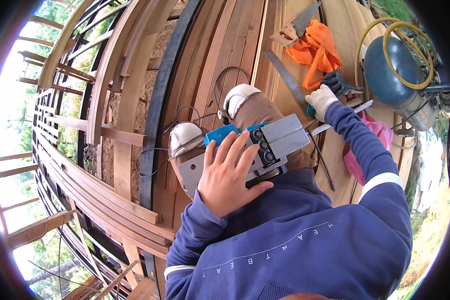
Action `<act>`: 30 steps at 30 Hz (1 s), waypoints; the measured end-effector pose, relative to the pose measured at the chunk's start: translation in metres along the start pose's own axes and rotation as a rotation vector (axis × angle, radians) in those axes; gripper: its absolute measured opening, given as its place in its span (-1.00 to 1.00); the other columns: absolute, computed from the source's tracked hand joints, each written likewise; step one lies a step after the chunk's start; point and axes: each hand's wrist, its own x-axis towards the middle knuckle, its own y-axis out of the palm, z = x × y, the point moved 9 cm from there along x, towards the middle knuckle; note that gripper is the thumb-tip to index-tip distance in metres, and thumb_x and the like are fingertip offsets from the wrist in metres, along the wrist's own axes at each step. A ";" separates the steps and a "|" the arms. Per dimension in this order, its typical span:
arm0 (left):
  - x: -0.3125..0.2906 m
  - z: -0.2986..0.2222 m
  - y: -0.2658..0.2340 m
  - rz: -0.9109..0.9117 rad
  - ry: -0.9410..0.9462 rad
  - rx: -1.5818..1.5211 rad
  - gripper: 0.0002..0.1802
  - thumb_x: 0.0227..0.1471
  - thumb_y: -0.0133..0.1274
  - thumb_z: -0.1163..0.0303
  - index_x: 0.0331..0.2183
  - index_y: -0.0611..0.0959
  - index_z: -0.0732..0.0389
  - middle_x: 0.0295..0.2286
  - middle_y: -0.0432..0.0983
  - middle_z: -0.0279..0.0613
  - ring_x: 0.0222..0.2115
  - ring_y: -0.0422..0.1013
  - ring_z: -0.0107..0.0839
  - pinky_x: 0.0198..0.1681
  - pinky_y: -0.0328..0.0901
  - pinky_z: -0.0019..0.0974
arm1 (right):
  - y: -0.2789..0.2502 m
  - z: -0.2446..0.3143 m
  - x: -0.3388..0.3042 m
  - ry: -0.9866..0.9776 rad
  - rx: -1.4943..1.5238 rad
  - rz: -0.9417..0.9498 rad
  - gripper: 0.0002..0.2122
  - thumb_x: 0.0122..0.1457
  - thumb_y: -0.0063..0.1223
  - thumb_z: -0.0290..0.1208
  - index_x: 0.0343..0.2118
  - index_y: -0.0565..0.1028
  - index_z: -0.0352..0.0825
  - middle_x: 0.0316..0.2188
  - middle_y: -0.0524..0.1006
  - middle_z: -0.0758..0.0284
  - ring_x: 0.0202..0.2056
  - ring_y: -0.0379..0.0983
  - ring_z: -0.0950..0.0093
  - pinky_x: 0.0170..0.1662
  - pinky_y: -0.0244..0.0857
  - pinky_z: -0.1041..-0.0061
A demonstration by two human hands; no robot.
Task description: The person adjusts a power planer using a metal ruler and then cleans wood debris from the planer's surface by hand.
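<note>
A bare left hand (230,182) lies with fingers spread over a gray-and-blue power tool (265,145) laid across the sitter's brown-trousered legs (260,111), the palm apparently steadying it while the lap serves as a rest. The tool's flat metal plate faces up, perhaps to keep that side within view. Out to the right, a right hand in a pale glove (325,98) curls at a small green object (310,110); how firmly it grips, I cannot tell. Just beyond sit a dark glove (339,84), a long metal blade (286,77) and a bright orange cloth (315,45), with a handsaw (303,21) touching the cloth, all seemingly kept within reach on wooden boards (217,55). A dark tank (391,70) stands farther right, yellow hose (410,86) looped over it.
</note>
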 end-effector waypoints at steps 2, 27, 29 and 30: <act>-0.001 -0.004 -0.001 0.005 0.048 0.037 -0.17 -0.09 0.27 -0.31 0.15 0.57 -0.12 0.25 0.29 -0.01 0.29 0.19 0.05 0.33 0.00 0.30 | -0.005 0.000 -0.001 -0.040 0.027 -0.010 -0.60 -0.10 0.33 -0.31 -0.13 0.56 -0.17 -0.17 0.63 0.25 -0.07 0.57 0.28 0.14 0.18 0.29; -0.003 -0.004 0.005 0.026 0.111 0.034 -0.39 -0.01 0.23 -0.26 0.04 0.69 -0.24 0.28 0.24 -0.01 0.31 0.13 0.20 0.29 -0.02 0.47 | 0.088 0.029 -0.023 0.799 2.017 -0.468 -0.63 0.08 0.12 -0.58 -0.01 0.53 -0.47 -0.27 0.61 0.22 -0.45 0.55 0.54 -0.49 0.47 0.55; -0.004 -0.003 0.007 0.039 0.115 0.041 -0.38 0.00 0.23 -0.26 0.05 0.68 -0.24 0.29 0.24 -0.01 0.31 0.12 0.21 0.29 -0.01 0.48 | 0.074 0.028 -0.027 0.743 1.933 -0.485 -0.66 0.10 0.10 -0.59 -0.02 0.54 -0.46 -0.31 0.62 0.23 -0.44 0.55 0.55 -0.44 0.47 0.56; -0.004 -0.003 0.006 0.046 0.114 0.047 -0.38 0.00 0.22 -0.26 0.06 0.68 -0.24 0.29 0.24 -0.01 0.31 0.12 0.21 0.29 -0.01 0.48 | 0.068 0.027 -0.028 0.712 1.893 -0.491 -0.67 0.11 0.09 -0.59 -0.03 0.55 -0.45 -0.32 0.62 0.24 -0.44 0.55 0.56 -0.41 0.48 0.57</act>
